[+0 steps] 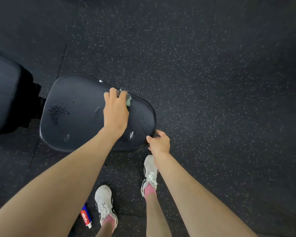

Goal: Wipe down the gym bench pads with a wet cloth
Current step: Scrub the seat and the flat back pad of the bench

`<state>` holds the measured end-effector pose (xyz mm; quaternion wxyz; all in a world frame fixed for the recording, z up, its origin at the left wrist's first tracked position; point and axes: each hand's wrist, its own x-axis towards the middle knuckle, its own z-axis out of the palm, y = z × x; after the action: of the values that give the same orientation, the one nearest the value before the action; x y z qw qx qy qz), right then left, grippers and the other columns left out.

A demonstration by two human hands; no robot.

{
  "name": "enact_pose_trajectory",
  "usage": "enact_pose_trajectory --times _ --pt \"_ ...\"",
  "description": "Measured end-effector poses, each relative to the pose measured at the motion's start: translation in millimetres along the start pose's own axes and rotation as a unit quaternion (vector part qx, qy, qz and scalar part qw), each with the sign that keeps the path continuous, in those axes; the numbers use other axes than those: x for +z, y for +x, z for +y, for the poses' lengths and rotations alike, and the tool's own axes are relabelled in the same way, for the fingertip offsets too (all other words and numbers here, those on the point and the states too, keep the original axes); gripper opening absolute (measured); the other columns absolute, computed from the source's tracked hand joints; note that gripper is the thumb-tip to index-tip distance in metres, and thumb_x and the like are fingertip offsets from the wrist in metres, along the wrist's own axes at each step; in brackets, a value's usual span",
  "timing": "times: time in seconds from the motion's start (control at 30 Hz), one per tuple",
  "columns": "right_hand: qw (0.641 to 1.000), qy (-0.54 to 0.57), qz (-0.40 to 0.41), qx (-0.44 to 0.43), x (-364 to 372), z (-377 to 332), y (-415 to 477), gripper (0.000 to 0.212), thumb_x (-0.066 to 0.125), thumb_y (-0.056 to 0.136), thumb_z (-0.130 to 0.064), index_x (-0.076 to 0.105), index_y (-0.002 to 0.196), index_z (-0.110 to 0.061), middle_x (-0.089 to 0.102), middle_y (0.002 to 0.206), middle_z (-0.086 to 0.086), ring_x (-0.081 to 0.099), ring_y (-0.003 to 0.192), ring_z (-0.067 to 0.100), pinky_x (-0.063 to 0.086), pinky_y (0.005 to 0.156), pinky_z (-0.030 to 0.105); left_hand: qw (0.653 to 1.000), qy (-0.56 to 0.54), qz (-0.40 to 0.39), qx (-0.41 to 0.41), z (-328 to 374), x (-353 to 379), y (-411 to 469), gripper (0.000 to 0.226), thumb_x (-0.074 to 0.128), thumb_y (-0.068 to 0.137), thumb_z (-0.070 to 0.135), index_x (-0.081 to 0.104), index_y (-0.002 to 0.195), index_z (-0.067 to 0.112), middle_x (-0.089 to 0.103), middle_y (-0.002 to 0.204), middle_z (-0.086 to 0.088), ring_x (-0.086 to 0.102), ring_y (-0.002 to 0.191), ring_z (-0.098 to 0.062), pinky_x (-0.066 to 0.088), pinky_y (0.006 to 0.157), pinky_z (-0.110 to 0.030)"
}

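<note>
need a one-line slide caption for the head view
Left hand holds a green cloth on the black seat pad; right hand grips the pad's edge; water droplets dot its other end.

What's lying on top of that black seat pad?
A patch of water drops lies on the seat pad, and the left hand holds a green cloth on it. The hand covers most of the cloth. The right hand grips the pad's edge.

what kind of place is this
Most likely a gym: speckled black rubber floor tiles, a padded black bench seat that the left hand holds a cloth on, and a second bench pad beside it.
</note>
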<state>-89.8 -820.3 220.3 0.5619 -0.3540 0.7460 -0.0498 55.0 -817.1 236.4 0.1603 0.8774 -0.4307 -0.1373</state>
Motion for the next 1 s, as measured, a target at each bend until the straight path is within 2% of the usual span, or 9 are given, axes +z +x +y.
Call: enact_pose_trajectory --times 0.1,0.23,0.37,0.47,0.57,0.67,0.77,0.87,1.0 --pt "1.0 -0.013 0.01 -0.012 1 -2 -2 0.045 0.064 0.088 -0.012 0.054 0.132 -0.016 0.064 0.117 0.006 0.062 0.104 0.025 0.049 0.096 0.037 0.99 -0.022 -0.021 0.137 7 4 -26 0.047 0.061 0.069 -0.01 0.057 0.113 0.005 0.049 0.104 -0.015 0.036 0.095 -0.026 0.045 0.048 -0.035" --pt "0.994 -0.076 0.004 -0.078 1 -8 -5 0.06 0.059 0.092 -0.01 0.035 0.145 -0.021 0.05 0.139 0.008 0.048 0.127 0.025 0.038 0.104 0.034 0.936 0.027 -0.079 0.341 -9 10 -57 0.034 0.057 0.067 0.004 0.066 0.1 0.005 0.056 0.088 -0.012 0.036 0.082 -0.023 0.044 0.044 -0.028" --pt "0.978 -0.161 -0.016 -0.133 4 -15 -6 0.067 0.054 0.096 -0.011 0.019 0.151 -0.027 0.038 0.145 0.006 0.041 0.131 0.025 0.037 0.101 0.039 0.958 0.034 -0.067 0.277 -36 6 -35 0.049 0.071 0.054 -0.012 0.064 0.1 0.004 0.048 0.094 -0.01 0.036 0.083 -0.026 0.044 0.039 -0.029" --pt "0.973 -0.181 -0.017 -0.146 6 -16 -7 0.066 0.052 0.097 -0.013 0.017 0.152 -0.028 0.037 0.145 0.006 0.039 0.132 0.025 0.038 0.1 0.041 0.977 0.028 -0.049 0.207 -53 1 -15 0.043 0.069 0.061 -0.015 0.063 0.1 0.002 0.048 0.097 -0.014 0.034 0.086 -0.028 0.048 0.041 -0.037" --pt "0.97 -0.19 -0.006 -0.15 7 -19 -8 0.061 0.051 0.098 -0.014 0.021 0.151 -0.023 0.038 0.145 0.005 0.037 0.133 0.025 0.038 0.101 0.042 0.997 0.001 -0.022 0.073 -55 -8 -4 0.036 0.058 0.074 -0.013 0.06 0.107 -0.001 0.047 0.106 -0.019 0.034 0.093 -0.031 0.05 0.058 -0.048" --pt "0.97 -0.185 0.005 -0.156 6 -27 -7 0.056 0.05 0.098 -0.015 0.026 0.149 -0.019 0.038 0.146 0.006 0.036 0.134 0.025 0.037 0.102 0.039 0.997 -0.034 0.016 -0.067 -38 -13 5 0.035 0.05 0.081 -0.009 0.058 0.114 0.002 0.044 0.115 -0.018 0.037 0.104 -0.034 0.044 0.071 -0.04" --pt "0.969 -0.188 0.0 -0.163 6 -35 -5 0.056 0.05 0.099 -0.015 0.026 0.149 -0.018 0.036 0.149 0.005 0.034 0.136 0.026 0.034 0.104 0.038 0.997 -0.054 0.006 0.047 -5 -6 2 0.038 0.054 0.078 -0.007 0.06 0.113 0.006 0.046 0.111 -0.016 0.039 0.103 -0.032 0.048 0.066 -0.044" --pt "0.965 -0.195 0.001 -0.175 8 -40 -2 0.055 0.05 0.098 -0.016 0.029 0.149 -0.019 0.038 0.148 0.004 0.032 0.135 0.025 0.033 0.104 0.037 0.983 -0.033 -0.057 0.172 28 10 -6 0.031 0.063 0.079 -0.001 0.061 0.109 0.007 0.049 0.106 -0.013 0.044 0.097 -0.03 0.042 0.05 -0.032" --pt "0.958 -0.216 0.005 -0.188 9 -42 2 0.053 0.046 0.099 -0.015 0.03 0.149 -0.02 0.038 0.147 0.001 0.032 0.134 0.024 0.033 0.104 0.036 0.982 0.02 -0.101 0.161 31 20 -1 0.03 0.058 0.084 0.002 0.055 0.114 0.008 0.042 0.115 -0.012 0.039 0.103 -0.027 0.036 0.056 -0.029"
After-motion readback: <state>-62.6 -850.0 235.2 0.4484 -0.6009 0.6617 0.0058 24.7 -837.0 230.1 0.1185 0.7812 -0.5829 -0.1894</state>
